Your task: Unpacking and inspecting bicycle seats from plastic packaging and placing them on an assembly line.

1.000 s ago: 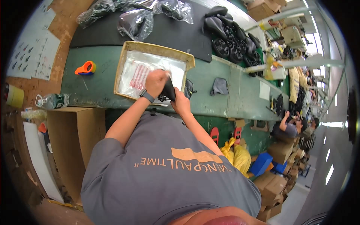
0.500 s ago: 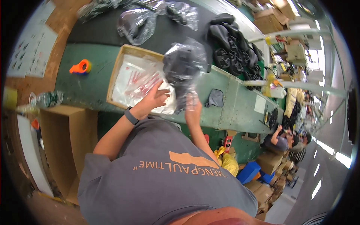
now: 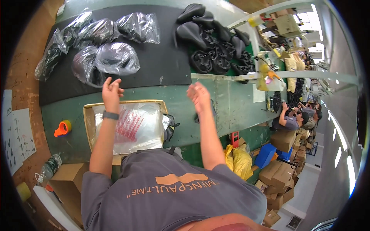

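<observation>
My left hand [image 3: 111, 93] is open and holds nothing. It reaches over the far side of a shallow cardboard box [image 3: 88, 123] lined with clear plastic bags [image 3: 148, 125], just short of a bicycle saddle in a clear bag [image 3: 111, 61] on the black mat [image 3: 165, 61]. Off to the right, over the green bench [image 3: 227, 96], my right hand [image 3: 199, 99] hangs open with its fingers loosely apart. Several more bagged saddles [image 3: 96, 32] lie behind the nearest one. A small dark grey cloth-like item [image 3: 169, 129] rests against the box's right side.
Unwrapped black saddles [image 3: 221, 48] are heaped at the far right of the mat. An orange tape dispenser [image 3: 63, 128] sits left of the box, with a plastic bottle [image 3: 50, 167] nearer me. Below the bench stands an open carton [image 3: 69, 181]. People [image 3: 291, 119] work farther right.
The bagged saddle has left my right hand and lies on the mat with the others. Both hands have reached farther out and moved apart, and the right one is now empty.
</observation>
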The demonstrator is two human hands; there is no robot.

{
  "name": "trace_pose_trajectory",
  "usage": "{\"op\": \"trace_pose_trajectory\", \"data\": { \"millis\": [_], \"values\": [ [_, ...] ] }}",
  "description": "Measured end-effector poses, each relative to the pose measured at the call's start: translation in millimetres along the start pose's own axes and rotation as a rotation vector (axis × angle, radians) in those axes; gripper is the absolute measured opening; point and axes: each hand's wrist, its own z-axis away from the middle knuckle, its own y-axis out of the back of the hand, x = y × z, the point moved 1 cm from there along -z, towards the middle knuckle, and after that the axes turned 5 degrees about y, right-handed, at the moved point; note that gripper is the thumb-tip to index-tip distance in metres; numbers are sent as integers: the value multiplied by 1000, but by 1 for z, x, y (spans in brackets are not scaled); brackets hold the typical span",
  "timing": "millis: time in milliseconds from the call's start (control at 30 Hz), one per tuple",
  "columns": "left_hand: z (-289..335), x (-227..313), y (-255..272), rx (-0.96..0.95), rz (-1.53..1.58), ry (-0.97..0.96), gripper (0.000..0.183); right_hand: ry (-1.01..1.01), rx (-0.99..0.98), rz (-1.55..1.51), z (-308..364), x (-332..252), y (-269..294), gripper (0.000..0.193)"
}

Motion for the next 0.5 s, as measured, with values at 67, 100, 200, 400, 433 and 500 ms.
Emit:
{"op": "trace_pose_trajectory", "data": {
  "millis": [67, 100, 200, 400, 433, 500],
  "values": [
    [40, -24, -2, 0, -325, -372, 34, -37, -7, -280, -88, -13, 22, 18],
    [68, -28, -7, -94, -563, -419, 25, 25, 51, -285, -136, -13, 45, 18],
    [111, -57, 5, -618, -956, -488, 7, -114, 266, -469, -245, -33, 42, 50],
    [118, -168, 62, -740, -1359, -326, 19, -119, 151, -866, -359, -17, 81, 57],
    [115, -172, 68, -679, -1410, -297, 21, -137, 152, -932, -358, -14, 86, 57],
    [115, -184, 82, -604, -1472, -235, 22, -187, 223, -851, -337, 4, 75, 64]
  ]
}}
